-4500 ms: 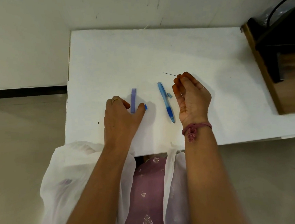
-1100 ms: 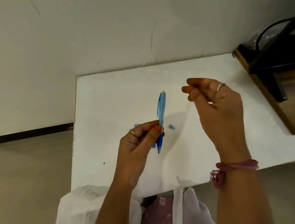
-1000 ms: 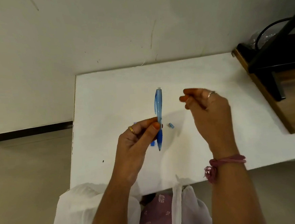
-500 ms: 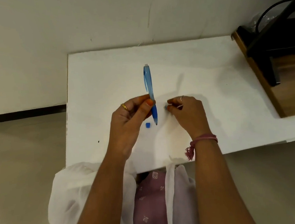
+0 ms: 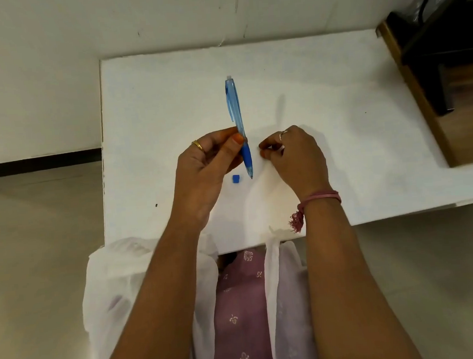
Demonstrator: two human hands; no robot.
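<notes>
Nearest the front edge of the table (image 5: 335, 86), a small blue cap (image 5: 236, 178) is lying loose. Just beyond it, the left hand (image 5: 206, 164) is pinching the pen (image 5: 235, 105) at its dark blue grip between thumb and curled fingers, holding it nearly upright with the tip down beside the cap and the barrel reaching toward the far edge. The right hand (image 5: 295, 154) is sitting just beside the tip, fingertips drawn together; whether they are pinching anything cannot be told. The pen is looking light, stiff and smooth-barrelled, so the grip section is probably offering the surest hold.
</notes>
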